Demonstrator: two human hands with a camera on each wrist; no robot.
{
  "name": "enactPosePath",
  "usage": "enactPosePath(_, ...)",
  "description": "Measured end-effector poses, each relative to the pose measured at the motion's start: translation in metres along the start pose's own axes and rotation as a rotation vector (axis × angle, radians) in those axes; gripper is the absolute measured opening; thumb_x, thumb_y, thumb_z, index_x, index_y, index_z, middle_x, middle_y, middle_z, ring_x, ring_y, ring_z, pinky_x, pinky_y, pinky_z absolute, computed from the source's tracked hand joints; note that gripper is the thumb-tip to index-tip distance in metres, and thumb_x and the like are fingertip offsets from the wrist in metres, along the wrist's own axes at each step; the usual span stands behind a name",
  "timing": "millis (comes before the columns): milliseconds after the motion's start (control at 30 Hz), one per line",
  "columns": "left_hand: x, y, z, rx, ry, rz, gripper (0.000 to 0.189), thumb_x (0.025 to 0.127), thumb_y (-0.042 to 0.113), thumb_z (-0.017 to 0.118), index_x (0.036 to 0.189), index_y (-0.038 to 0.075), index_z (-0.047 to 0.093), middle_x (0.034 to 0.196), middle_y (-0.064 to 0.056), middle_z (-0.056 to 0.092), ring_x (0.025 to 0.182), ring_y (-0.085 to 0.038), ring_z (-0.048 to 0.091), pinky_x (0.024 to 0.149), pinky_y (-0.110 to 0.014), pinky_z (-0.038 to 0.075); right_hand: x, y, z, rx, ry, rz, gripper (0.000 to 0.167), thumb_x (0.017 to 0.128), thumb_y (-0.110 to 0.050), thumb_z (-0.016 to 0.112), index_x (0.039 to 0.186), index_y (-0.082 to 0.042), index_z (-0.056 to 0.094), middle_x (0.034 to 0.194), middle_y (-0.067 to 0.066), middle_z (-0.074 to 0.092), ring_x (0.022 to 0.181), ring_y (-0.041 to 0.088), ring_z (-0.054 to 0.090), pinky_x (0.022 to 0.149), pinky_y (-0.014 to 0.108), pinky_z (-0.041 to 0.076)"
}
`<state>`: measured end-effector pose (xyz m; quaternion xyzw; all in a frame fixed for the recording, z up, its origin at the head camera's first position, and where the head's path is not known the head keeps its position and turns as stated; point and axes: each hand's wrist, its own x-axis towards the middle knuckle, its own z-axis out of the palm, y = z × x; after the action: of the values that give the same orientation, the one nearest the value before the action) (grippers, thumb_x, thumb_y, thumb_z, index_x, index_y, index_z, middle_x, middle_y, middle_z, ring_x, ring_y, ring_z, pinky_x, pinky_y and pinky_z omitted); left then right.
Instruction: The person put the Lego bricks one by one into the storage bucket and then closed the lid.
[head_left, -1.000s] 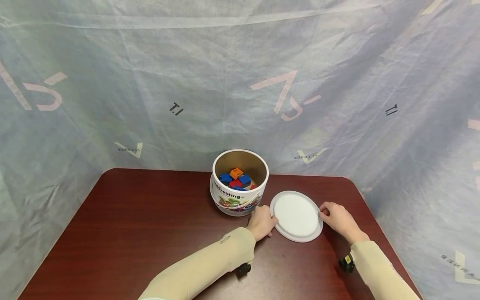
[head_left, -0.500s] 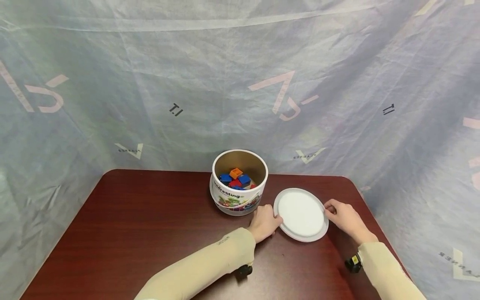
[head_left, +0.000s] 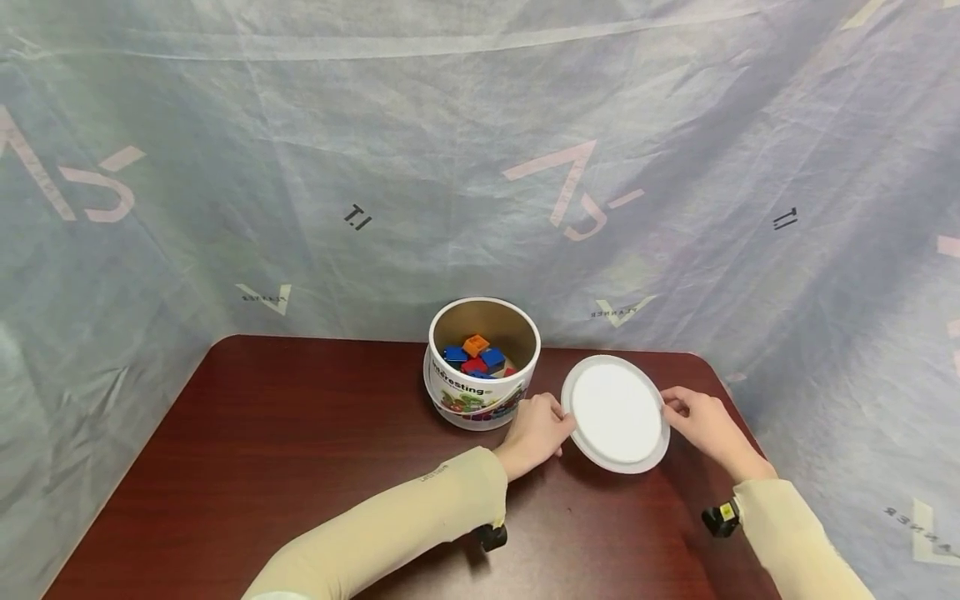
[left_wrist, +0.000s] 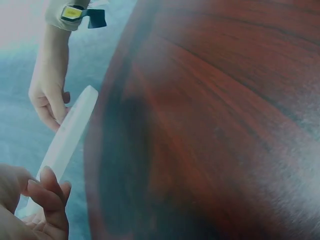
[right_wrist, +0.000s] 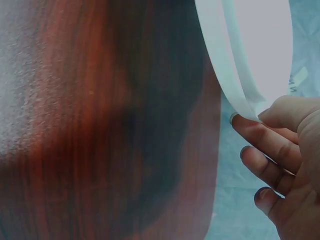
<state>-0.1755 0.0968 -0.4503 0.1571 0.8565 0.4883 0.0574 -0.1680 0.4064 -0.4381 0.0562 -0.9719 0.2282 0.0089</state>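
Observation:
Between both hands a round white lid (head_left: 617, 410) is held tilted above the table, its flat face toward the head camera. My left hand (head_left: 534, 432) pinches the lid's left edge, and in the left wrist view its fingers (left_wrist: 47, 192) curl at the near end of the rim. On the opposite edge, my right hand (head_left: 703, 427) pinches the rim between thumb and forefinger; the right wrist view shows its other fingers (right_wrist: 265, 165) loosely bent below. A white bucket (head_left: 480, 392) with a printed label stands left of the lid, uncovered. Inside lie several coloured building blocks (head_left: 476, 358).
The dark red wooden table (head_left: 300, 450) reaches back to a grey fabric curtain (head_left: 420, 167) with printed letters, which also hangs at both sides. The bucket stands near the table's back edge, just beyond the left hand.
Both hands have lifted the lid off the table, moving it up and slightly to the right and tilting it more upright. The bucket stays in place.

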Motion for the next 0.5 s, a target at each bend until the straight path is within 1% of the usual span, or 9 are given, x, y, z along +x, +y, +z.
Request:
enactPosePath(100,0.000,0.007,-0.008,-0.013,-0.013,-0.007,0.013,0.097,0.019,0.067,0.091,0.007,0.068,0.054,0.008,0.064,0.042,-0.002,0.058,0.063,-0.022,0.050,0.001,-0.003,-0.007,-0.002,-0.002,-0.011,0.032,0.103,-0.018,0.063,0.127,0.002,0.068,0.100,0.009,0.074,0.091,0.026,0.069,0.076,0.043,0.056)
enactPosePath(200,0.001,0.014,-0.016,-0.014,-0.013,0.010,0.014,0.099,0.021,0.067,0.093,0.007,0.067,0.056,0.009,0.064,0.044,-0.002,0.059,0.061,-0.022,0.048,0.002,-0.009,-0.014,-0.015,0.016,-0.021,0.032,0.103,-0.019,0.063,0.128,0.001,0.068,0.099,0.008,0.074,0.091,0.026,0.069,0.076,0.043,0.055)
enactPosePath(333,0.004,0.023,-0.028,-0.024,-0.009,0.045,0.015,0.099,0.022,0.067,0.095,0.007,0.067,0.061,0.008,0.065,0.045,-0.004,0.060,0.057,-0.021,0.047,0.005,-0.017,-0.026,-0.026,0.055,-0.032,0.033,0.104,-0.022,0.062,0.128,0.000,0.068,0.100,0.009,0.075,0.093,0.029,0.069,0.080,0.047,0.056)
enactPosePath(400,0.005,0.028,-0.035,-0.025,-0.011,0.052,0.015,0.100,0.022,0.067,0.096,0.008,0.066,0.065,0.007,0.066,0.047,-0.005,0.060,0.055,-0.022,0.048,0.006,-0.022,-0.031,-0.023,0.074,-0.039,0.034,0.105,-0.023,0.061,0.128,0.000,0.068,0.101,0.010,0.075,0.094,0.031,0.070,0.083,0.051,0.055)
enactPosePath(500,0.007,0.034,-0.045,-0.007,-0.004,0.057,0.016,0.100,0.024,0.067,0.098,0.008,0.067,0.072,0.004,0.069,0.050,-0.006,0.061,0.055,-0.021,0.050,0.008,-0.029,-0.038,-0.019,0.101,-0.053,0.035,0.105,-0.025,0.060,0.128,-0.001,0.068,0.101,0.011,0.075,0.095,0.033,0.070,0.085,0.053,0.054)
